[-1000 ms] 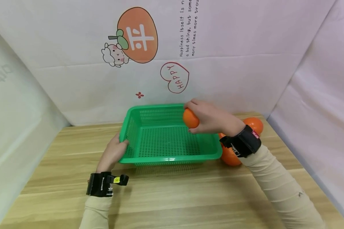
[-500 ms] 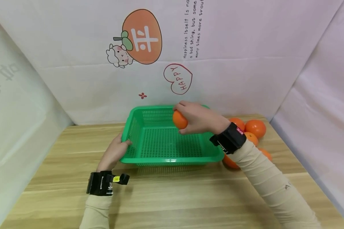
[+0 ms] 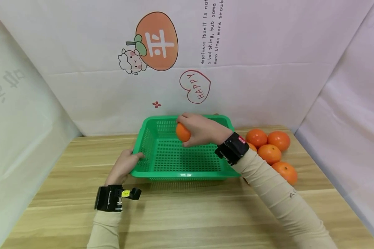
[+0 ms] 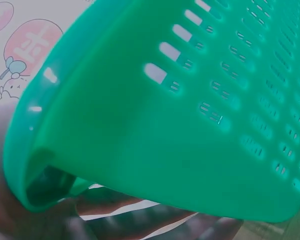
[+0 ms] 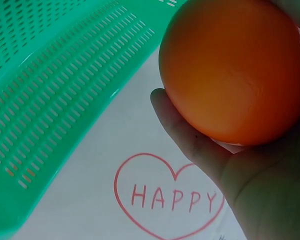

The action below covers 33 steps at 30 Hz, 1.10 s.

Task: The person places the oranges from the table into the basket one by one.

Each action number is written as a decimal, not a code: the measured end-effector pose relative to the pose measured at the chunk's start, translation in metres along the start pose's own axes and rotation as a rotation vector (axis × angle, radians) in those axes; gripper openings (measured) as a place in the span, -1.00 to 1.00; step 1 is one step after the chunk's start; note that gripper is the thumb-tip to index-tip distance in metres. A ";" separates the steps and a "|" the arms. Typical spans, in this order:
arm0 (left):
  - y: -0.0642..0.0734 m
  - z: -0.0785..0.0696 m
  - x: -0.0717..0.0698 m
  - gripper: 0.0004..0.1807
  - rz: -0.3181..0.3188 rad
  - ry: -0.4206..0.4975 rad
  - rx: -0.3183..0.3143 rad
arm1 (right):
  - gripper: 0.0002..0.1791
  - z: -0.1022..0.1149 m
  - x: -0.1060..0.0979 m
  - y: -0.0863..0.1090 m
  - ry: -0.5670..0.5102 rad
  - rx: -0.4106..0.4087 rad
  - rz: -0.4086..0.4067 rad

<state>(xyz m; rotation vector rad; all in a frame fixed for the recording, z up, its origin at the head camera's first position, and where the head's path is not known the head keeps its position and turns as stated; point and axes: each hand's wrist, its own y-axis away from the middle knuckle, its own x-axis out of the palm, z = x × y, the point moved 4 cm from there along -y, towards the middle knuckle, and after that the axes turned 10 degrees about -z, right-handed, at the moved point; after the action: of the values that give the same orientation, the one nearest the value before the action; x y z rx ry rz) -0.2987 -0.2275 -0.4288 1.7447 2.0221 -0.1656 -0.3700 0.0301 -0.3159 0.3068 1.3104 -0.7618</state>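
A green plastic basket [image 3: 187, 174] with slotted walls sits on the wooden table against the back wall. My left hand [image 3: 124, 164] grips its left rim, thumb over the inner side; in the left wrist view the fingers [image 4: 140, 220] show beneath the basket's wall [image 4: 130, 130]. Over the basket's middle, my right hand [image 3: 202, 130] holds an orange [image 3: 183, 132] above the slotted floor. The right wrist view has the orange [image 5: 230, 75] large between thumb and fingers, with the basket's side [image 5: 75, 95] beyond it. No fruit shows on the visible basket floor.
Several more oranges [image 3: 269, 154] lie on the table right of the basket, one partly behind the right wrist strap. A white printed cloth [image 3: 252, 86] hangs close behind the basket, with more white cloth on both sides. Bare wood [image 3: 187, 214] stretches in front.
My right hand has carried the orange leftward, from the basket's right end to over its middle, uncovering more oranges at the right. My left hand keeps its grip on the rim.
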 end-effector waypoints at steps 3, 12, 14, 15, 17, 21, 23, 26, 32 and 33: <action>-0.001 0.003 0.001 -0.41 0.011 0.011 -0.015 | -0.23 0.001 0.006 -0.006 0.002 0.007 0.015; -0.005 0.008 0.000 -0.38 0.018 0.048 -0.043 | -0.27 0.002 0.033 -0.032 -0.007 -0.016 0.074; -0.005 0.009 0.001 -0.37 0.016 0.047 -0.045 | -0.27 0.002 0.038 -0.037 -0.008 -0.020 0.081; -0.005 0.010 0.001 -0.36 0.018 0.046 -0.043 | -0.27 0.002 0.040 -0.039 -0.006 -0.021 0.081; -0.005 0.011 0.002 -0.35 0.018 0.044 -0.040 | -0.25 0.003 0.043 -0.043 -0.007 -0.020 0.085; -0.006 0.011 0.002 -0.33 0.027 0.026 -0.029 | -0.22 0.002 0.049 -0.051 -0.014 -0.008 0.105; -0.006 0.011 0.000 -0.34 0.025 0.008 -0.019 | -0.22 0.002 0.051 -0.057 -0.021 -0.007 0.114; -0.007 0.009 -0.003 -0.39 0.018 -0.013 -0.009 | -0.24 0.001 0.056 -0.066 -0.021 -0.018 0.117; -0.007 0.005 -0.002 -0.47 0.021 -0.013 -0.009 | -0.17 -0.004 0.073 -0.081 -0.021 0.008 0.149; -0.007 0.005 -0.002 -0.49 0.023 -0.013 -0.009 | -0.16 -0.005 0.078 -0.083 -0.017 0.012 0.161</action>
<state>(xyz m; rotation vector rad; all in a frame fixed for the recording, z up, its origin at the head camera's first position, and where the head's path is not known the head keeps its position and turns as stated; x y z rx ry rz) -0.3043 -0.2325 -0.4344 1.7558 1.9904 -0.1593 -0.4237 -0.0529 -0.3733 0.4098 1.2495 -0.6357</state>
